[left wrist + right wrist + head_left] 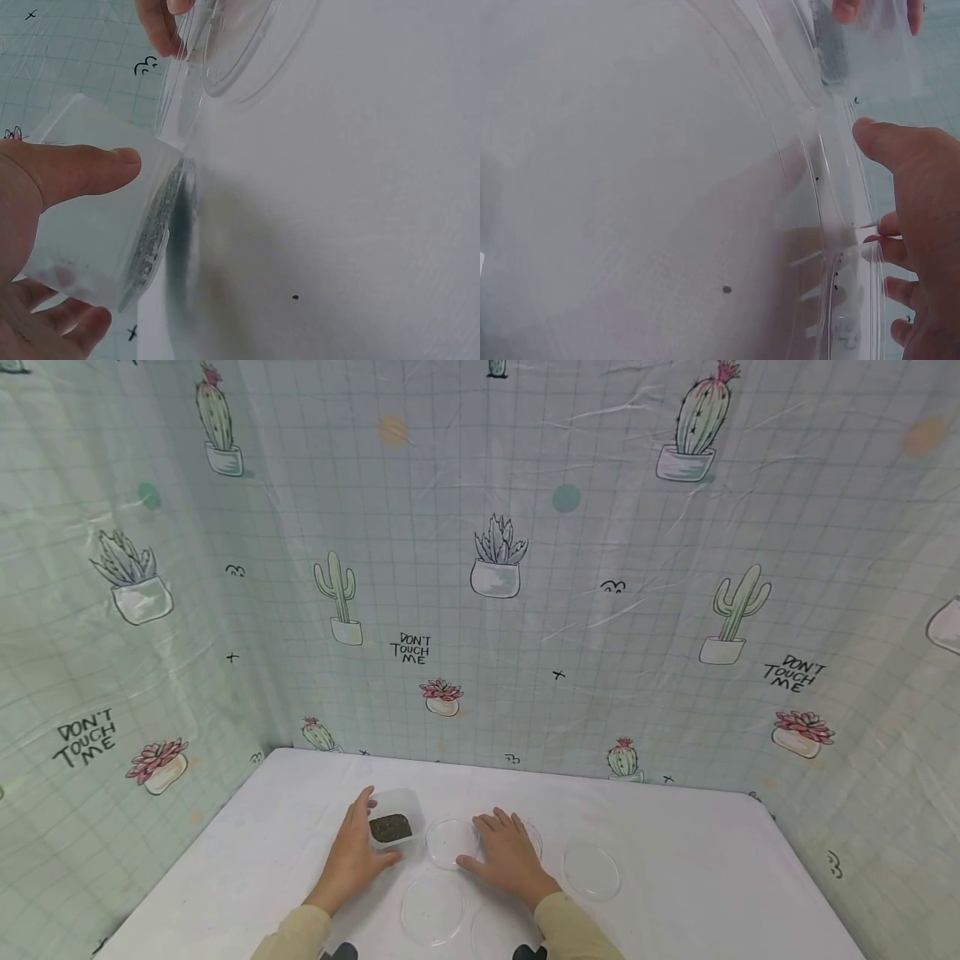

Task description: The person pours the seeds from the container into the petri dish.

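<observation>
My left hand holds a square, clear plastic container at the left of the dishes. Its thumb lies along the near wall, the fingers at the far side. Dark, dry bits cover the bottom of the container; the left wrist view shows them as a layer through the plastic. Palm down, my right hand is spread over the shallow, clear round dishes, fingers loosely extended and gripping nothing. One round dish lies by its thumb; another dish is partly hidden behind the fingers.
More clear round dishes lie on the white table: a near dish, a right-hand dish, and one half under the right forearm. Small dark specks dot the surface. A cactus-print curtain stands behind and at both sides.
</observation>
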{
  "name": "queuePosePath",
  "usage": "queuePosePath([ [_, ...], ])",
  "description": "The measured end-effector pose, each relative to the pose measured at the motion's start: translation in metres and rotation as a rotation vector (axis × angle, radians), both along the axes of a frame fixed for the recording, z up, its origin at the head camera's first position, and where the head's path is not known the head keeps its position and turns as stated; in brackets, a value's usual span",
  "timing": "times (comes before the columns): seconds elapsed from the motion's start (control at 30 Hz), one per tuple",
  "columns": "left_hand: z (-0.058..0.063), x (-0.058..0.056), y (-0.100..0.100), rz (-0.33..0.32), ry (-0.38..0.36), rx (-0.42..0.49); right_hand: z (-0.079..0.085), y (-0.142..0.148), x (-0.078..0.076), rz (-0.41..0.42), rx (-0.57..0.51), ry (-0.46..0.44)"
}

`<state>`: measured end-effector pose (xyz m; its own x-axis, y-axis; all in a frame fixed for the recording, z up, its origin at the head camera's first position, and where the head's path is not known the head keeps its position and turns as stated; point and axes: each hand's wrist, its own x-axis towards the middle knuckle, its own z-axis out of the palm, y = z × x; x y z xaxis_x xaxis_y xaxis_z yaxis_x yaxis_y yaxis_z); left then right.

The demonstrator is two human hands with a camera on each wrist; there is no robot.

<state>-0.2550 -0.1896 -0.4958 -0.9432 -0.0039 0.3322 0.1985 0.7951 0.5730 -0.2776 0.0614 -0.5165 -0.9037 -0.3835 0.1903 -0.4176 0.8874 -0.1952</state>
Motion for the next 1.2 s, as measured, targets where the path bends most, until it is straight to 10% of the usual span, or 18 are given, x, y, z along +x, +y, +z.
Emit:
queuePosePath([
  [1.2,0.008,-0.013,0.017,-0.055,0.151,-0.117,0.004,-0.002,0.004,-0.047,0.018,-0.05],
])
